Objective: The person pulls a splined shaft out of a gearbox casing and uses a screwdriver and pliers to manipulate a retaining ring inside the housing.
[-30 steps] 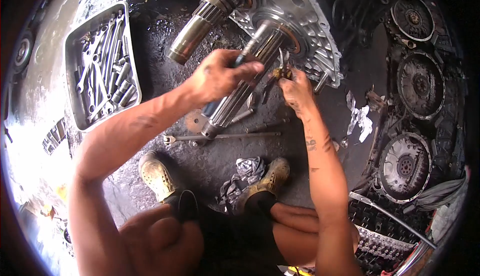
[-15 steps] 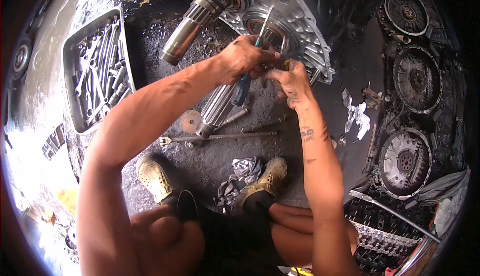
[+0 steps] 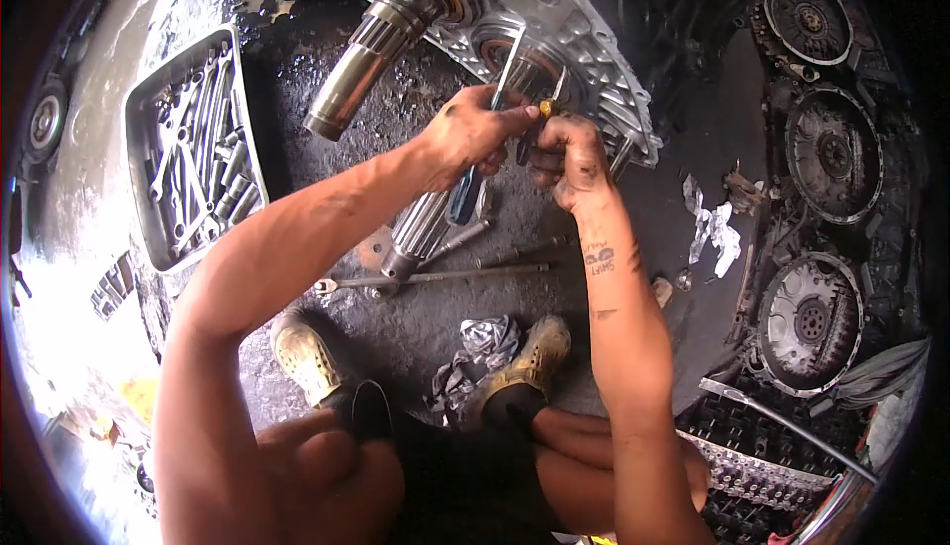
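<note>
My left hand (image 3: pixel 475 132) is closed around a screwdriver (image 3: pixel 463 199) with a blue handle, its shank pointing up over the shaft's bearing. Close beside it, my right hand (image 3: pixel 574 159) grips pliers (image 3: pixel 548 107) with yellow near the pivot and jaws pointing up. Both hands are over a splined shaft (image 3: pixel 424 227), hiding its middle part. That shaft and a second, thicker shaft (image 3: pixel 364 55) stick out of a ribbed metal housing (image 3: pixel 554 1).
A tray (image 3: pixel 260 149) of wrenches and sockets lies at left. Below the shaft are a long bar tool (image 3: pixel 445 275) and a crumpled cloth (image 3: pixel 485 342). Three round metal housings (image 3: pixel 811 322) line the right side, above another long tool (image 3: pixel 782 421).
The hands have come together above the splined shaft. My left hand has moved right and up with the screwdriver, and my right hand slightly left with the pliers.
</note>
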`<state>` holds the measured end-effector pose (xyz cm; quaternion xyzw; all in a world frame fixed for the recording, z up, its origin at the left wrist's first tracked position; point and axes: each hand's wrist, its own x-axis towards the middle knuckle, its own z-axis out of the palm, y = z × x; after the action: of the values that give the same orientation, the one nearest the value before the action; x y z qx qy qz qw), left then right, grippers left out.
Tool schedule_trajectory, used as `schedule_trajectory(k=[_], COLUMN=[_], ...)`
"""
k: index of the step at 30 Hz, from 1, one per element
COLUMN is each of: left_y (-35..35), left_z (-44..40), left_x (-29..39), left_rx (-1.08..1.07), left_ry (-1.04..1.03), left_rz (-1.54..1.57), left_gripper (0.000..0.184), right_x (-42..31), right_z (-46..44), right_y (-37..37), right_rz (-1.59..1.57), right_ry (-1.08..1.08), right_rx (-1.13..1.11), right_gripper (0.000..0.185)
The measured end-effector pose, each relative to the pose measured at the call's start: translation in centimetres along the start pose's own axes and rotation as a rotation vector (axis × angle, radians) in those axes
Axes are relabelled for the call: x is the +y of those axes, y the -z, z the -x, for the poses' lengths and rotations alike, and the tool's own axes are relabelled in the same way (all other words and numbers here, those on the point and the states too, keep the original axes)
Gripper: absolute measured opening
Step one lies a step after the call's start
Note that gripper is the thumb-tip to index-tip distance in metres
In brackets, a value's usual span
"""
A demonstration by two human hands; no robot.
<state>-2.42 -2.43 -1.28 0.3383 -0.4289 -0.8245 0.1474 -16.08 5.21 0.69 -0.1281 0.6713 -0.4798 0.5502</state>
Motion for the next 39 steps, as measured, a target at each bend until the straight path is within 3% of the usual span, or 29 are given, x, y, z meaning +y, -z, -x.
schedule_trajectory(k=[7, 9, 12, 18, 20, 24, 28, 29, 34, 39], left_y=[0.5, 0.7, 1.4, 0.5, 0.1, 0.5, 0.2, -0.2, -1.0, -0.9], left_z=[0.7, 0.5, 0.2, 0.7, 0.9, -0.1, -0.8, -0.8, -1.1, -1.0], left_x=[-0.7, -0.4, 0.1, -1.3, -1.2, -0.6, -1.2, -1.1, -0.6, -0.5], left_rx=[0.002, 0.037, 0.006, -0.099, -0.014, -0.011, -0.057, 0.007, 0.051, 0.054], left_ry=[0.063, 0.095, -0.001, 0.007, 0.026, -0.016, -0.013, 0.002, -0.006, -0.009], left_rz=[0.069, 0.147, 0.105, 0.080, 0.122, 0.028, 0.160, 0.169, 0.213, 0.171], left_gripper=[0.028, 0.029, 0.029, 0.025, 0.021, 0.019, 0.016, 0.015, 0.018, 0.019], right_x=[0.1, 0.3, -0.6, -0.4, -0.7, -0.6, 0.3, 0.5, 0.1, 0.4], right_z=[-0.7, -1.4, -1.4, -0.9, -0.3, 0.0, 0.4, 0.1, 0.5, 0.0], right_y=[0.4, 0.8, 0.4, 0.6, 0.2, -0.1, -0.6, 0.0, -0.6, 0.1], right_rz=[0.167, 0.363, 0.431, 0.358, 0.347, 0.117, 0.007, -0.140, -0.043, -0.040], right_ry=[-0.004, 0.036, -0.031, 0.016, 0.052, -0.054, 0.023, 0.011, 0.027, 0.013], right_rx=[-0.027, 0.048, 0.041, 0.000, 0.015, 0.024, 0.051, -0.099, 0.021, -0.097], right_gripper=[0.004, 0.009, 0.011, 0.003, 0.002, 0.008, 0.008, 0.010, 0.012, 0.014])
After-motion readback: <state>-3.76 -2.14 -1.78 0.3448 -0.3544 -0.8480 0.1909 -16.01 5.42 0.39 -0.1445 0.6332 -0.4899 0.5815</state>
